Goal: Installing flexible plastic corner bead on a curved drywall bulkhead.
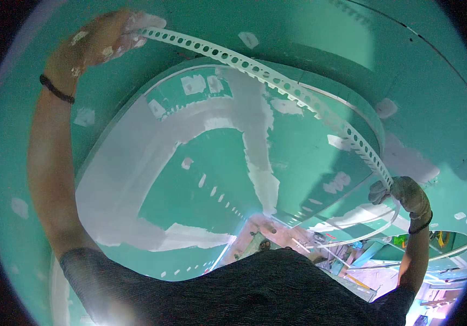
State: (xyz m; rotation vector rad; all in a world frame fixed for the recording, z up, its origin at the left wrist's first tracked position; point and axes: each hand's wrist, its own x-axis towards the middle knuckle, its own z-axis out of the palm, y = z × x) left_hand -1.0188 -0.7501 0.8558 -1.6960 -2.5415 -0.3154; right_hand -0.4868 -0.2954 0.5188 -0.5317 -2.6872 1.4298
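The perforated white strip (244, 62) is held up in a shallow arc before a green board surface (212, 174), one hand at its upper-left end and one lower right. A row of round holes runs along it; one edge is notched. Left hand (106, 41): fingers closed on the strip's end, pale residue on the skin. Right hand (410, 196): grip closed around the strip farther along; a narrow white band (393, 220) curves down and left below this hand, though whether it is the same piece cannot be told. Contact between the strip's middle and the board cannot be confirmed.

The board carries broad, uneven bands of pale compound (119, 179) plus rows of small filled spots. A curved, raised border (347, 100) frames the central area. A thin dark line (440, 51) crosses the surface at upper right; its nature is unclear. Below, the pinkish floor (285, 233) shows; at lower right lie assorted boards, with a yellow item (441, 238) beyond. The wearer's dark shirt (233, 293) fills the lower edge.
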